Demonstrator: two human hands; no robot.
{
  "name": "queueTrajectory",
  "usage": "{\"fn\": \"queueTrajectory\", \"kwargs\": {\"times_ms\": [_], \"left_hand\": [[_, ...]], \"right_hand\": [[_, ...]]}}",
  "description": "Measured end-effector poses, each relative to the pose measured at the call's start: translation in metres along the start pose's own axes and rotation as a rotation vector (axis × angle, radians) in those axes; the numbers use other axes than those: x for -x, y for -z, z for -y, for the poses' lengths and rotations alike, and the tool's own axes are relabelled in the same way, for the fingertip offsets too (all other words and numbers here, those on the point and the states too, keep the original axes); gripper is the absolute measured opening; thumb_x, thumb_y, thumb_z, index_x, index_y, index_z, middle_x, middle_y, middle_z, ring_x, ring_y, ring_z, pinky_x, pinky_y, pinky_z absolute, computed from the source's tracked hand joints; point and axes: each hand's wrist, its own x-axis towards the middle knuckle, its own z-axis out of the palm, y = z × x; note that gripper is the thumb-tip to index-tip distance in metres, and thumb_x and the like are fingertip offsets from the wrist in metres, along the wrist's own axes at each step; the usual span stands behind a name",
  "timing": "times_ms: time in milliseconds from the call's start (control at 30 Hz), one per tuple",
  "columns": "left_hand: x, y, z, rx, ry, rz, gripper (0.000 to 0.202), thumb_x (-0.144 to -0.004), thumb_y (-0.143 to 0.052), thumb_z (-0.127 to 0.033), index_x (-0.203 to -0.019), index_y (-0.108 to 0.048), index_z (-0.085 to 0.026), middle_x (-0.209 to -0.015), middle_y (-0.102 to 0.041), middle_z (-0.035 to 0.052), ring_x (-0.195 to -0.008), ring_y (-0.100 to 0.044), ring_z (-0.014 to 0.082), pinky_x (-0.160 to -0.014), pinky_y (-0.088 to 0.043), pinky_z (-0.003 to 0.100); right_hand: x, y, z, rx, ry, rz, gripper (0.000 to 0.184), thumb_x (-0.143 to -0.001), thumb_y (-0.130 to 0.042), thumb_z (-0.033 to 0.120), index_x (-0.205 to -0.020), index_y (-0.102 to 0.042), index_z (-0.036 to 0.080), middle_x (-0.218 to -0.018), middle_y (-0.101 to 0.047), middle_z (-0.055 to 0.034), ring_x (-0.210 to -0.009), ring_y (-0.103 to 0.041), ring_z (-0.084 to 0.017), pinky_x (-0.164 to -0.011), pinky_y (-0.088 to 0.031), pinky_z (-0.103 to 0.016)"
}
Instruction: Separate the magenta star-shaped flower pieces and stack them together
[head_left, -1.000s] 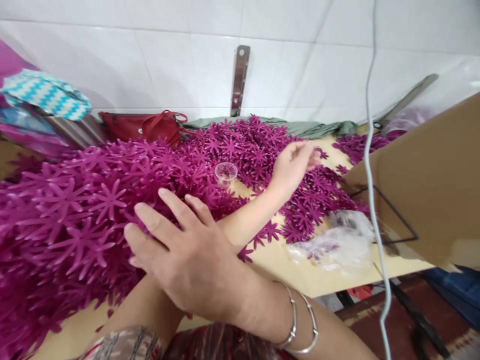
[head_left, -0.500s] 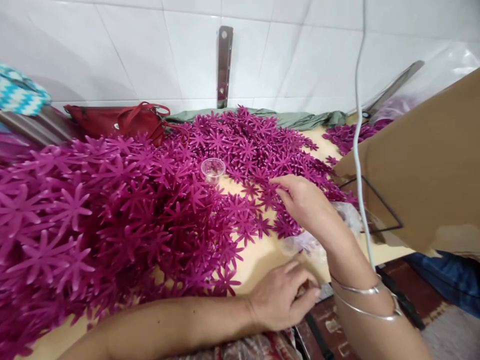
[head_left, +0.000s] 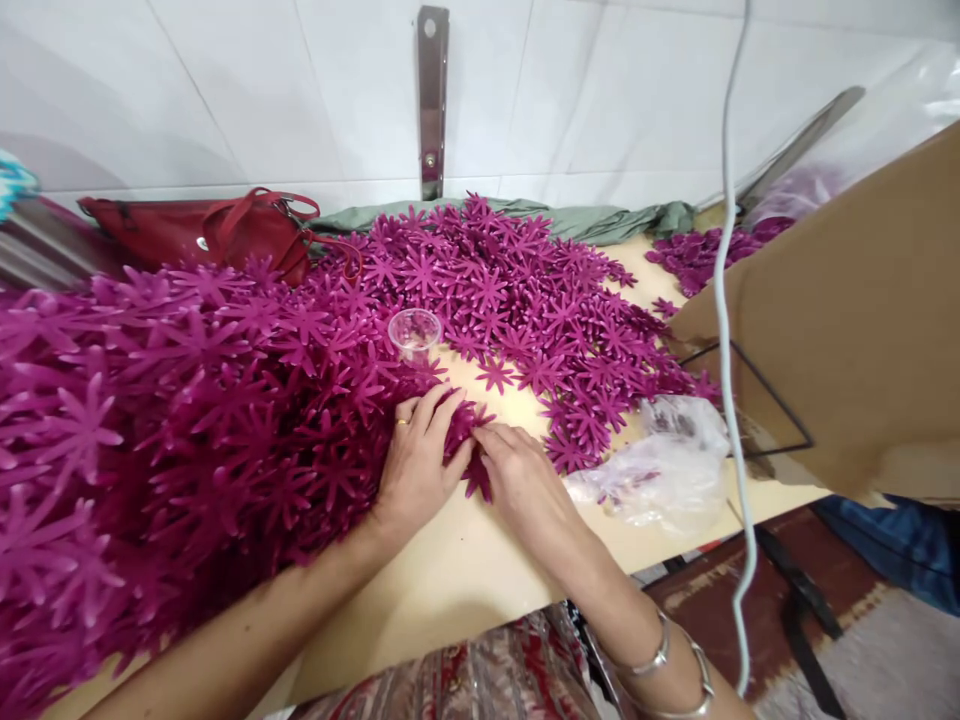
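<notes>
A large heap of purple flower-shaped pieces point(head_left: 187, 400) is spread over the left half of a pale table point(head_left: 465, 570), and its near edge is met by both hands. The left hand point(head_left: 420, 465) is laid flat on the edge of the heap, fingers together and slightly curled over the flowers; a ring is seen on one finger. The right hand point(head_left: 521, 480) is placed just beside it, thumb and fingertips pinched on a single purple flower point(head_left: 474, 470) at the heap's edge, so that the two hands nearly touch. Two metal bangles point(head_left: 667, 665) are worn on the right wrist. A small clear plastic cup point(head_left: 415, 331) is set upright among the flowers beyond the hands. A second, flatter spread of flowers point(head_left: 525, 300) is laid toward the white tiled wall. A crumpled clear plastic bag point(head_left: 660, 470) is found to the right of the hands, near a brown cardboard box point(head_left: 847, 320) and a hanging white cable point(head_left: 724, 330). A red handbag point(head_left: 202, 230) is rested against the wall. No brand, label or readable writing is shown on anything.
</notes>
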Motion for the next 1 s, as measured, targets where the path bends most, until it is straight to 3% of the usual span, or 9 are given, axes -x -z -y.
{"fn": "queueTrajectory", "kwargs": {"times_ms": [133, 233, 300, 400, 533, 633, 733, 867, 1000], "left_hand": [[0.001, 0.0, 0.014, -0.089, -0.013, 0.064, 0.021, -0.097, -0.058, -0.018, -0.116, -0.067, -0.02, -0.122, -0.068, 0.0108, -0.115, -0.057, 0.0316, -0.104, -0.05, 0.05], [0.002, 0.0, 0.017, -0.031, 0.035, 0.043, 0.025, -0.096, -0.049, -0.007, -0.109, -0.065, -0.021, -0.11, -0.071, 0.0094, -0.108, -0.063, 0.0283, -0.1, -0.052, 0.046], [0.002, 0.003, 0.019, 0.095, 0.092, -0.022, 0.029, -0.097, -0.047, -0.007, -0.113, -0.065, -0.022, -0.11, -0.072, 0.0078, -0.107, -0.066, 0.0255, -0.098, -0.054, 0.042], [-0.003, 0.008, 0.021, 0.364, 0.215, -0.194, 0.021, -0.1, -0.053, -0.019, -0.117, -0.064, -0.025, -0.111, -0.073, 0.0046, -0.104, -0.07, 0.0212, -0.096, -0.055, 0.035], [-0.012, 0.01, 0.023, 0.707, 0.382, -0.372, 0.019, -0.095, -0.064, -0.029, -0.113, -0.064, -0.024, -0.112, -0.074, 0.0029, -0.105, -0.07, 0.0189, -0.101, -0.054, 0.033], [-0.015, 0.008, 0.02, 0.925, 0.516, -0.343, 0.023, -0.09, -0.069, -0.035, -0.109, -0.063, -0.023, -0.108, -0.074, 0.0027, -0.098, -0.071, 0.0181, -0.095, -0.057, 0.032], [-0.014, 0.007, 0.015, 1.039, 0.58, -0.273, 0.029, -0.088, -0.071, -0.037, -0.112, -0.063, -0.022, -0.109, -0.074, 0.0034, -0.098, -0.072, 0.0184, -0.096, -0.058, 0.033], [-0.008, 0.013, 0.011, 1.043, 0.543, -0.167, 0.029, -0.091, -0.068, -0.038, -0.115, -0.065, -0.023, -0.109, -0.076, 0.0037, -0.099, -0.072, 0.02, -0.096, -0.057, 0.035], [-0.004, 0.018, 0.015, 0.951, 0.535, -0.238, 0.026, -0.095, -0.062, -0.036, -0.116, -0.068, -0.023, -0.12, -0.074, 0.0049, -0.117, -0.068, 0.0229, -0.108, -0.051, 0.038]], "right_hand": [[0.002, 0.001, -0.01, -0.165, -0.014, -0.082, 0.042, -0.097, -0.043, 0.005, -0.126, -0.072, 0.016, -0.122, -0.076, -0.0143, -0.109, -0.071, -0.027, -0.099, -0.055, -0.047], [-0.001, 0.012, -0.024, -0.181, -0.061, -0.15, 0.039, -0.097, -0.046, 0.01, -0.124, -0.073, 0.016, -0.121, -0.077, -0.0152, -0.111, -0.072, -0.029, -0.101, -0.055, -0.051], [-0.004, 0.017, -0.03, -0.176, -0.067, -0.16, 0.039, -0.095, -0.049, 0.01, -0.125, -0.072, 0.015, -0.122, -0.076, -0.0163, -0.114, -0.071, -0.03, -0.101, -0.055, -0.051], [-0.007, 0.017, -0.028, -0.2, -0.08, -0.135, 0.037, -0.094, -0.053, 0.015, -0.126, -0.071, 0.014, -0.121, -0.075, -0.017, -0.111, -0.071, -0.031, -0.098, -0.056, -0.051], [-0.009, 0.012, -0.016, -0.328, -0.099, -0.201, 0.034, -0.098, -0.055, 0.025, -0.127, -0.07, 0.017, -0.127, -0.073, -0.0157, -0.119, -0.068, -0.031, -0.106, -0.051, -0.053], [-0.011, 0.009, -0.007, -0.576, -0.149, -0.255, 0.035, -0.099, -0.06, 0.036, -0.129, -0.068, 0.02, -0.128, -0.072, -0.0132, -0.116, -0.068, -0.026, -0.106, -0.052, -0.047], [-0.016, 0.002, 0.002, -0.887, -0.211, -0.208, 0.049, -0.093, -0.069, 0.044, -0.135, -0.061, 0.021, -0.12, -0.073, -0.0097, -0.102, -0.07, -0.021, -0.096, -0.056, -0.039], [-0.024, -0.016, 0.006, -1.186, -0.253, -0.145, 0.031, -0.089, -0.074, 0.04, -0.112, -0.068, 0.02, -0.101, -0.075, -0.0042, -0.087, -0.069, -0.018, -0.086, -0.057, -0.034], [-0.026, -0.028, 0.002, -1.338, -0.327, -0.146, 0.027, -0.088, -0.078, 0.042, -0.102, -0.071, 0.021, -0.09, -0.076, -0.0014, -0.081, -0.069, -0.018, -0.08, -0.057, -0.033]]}}
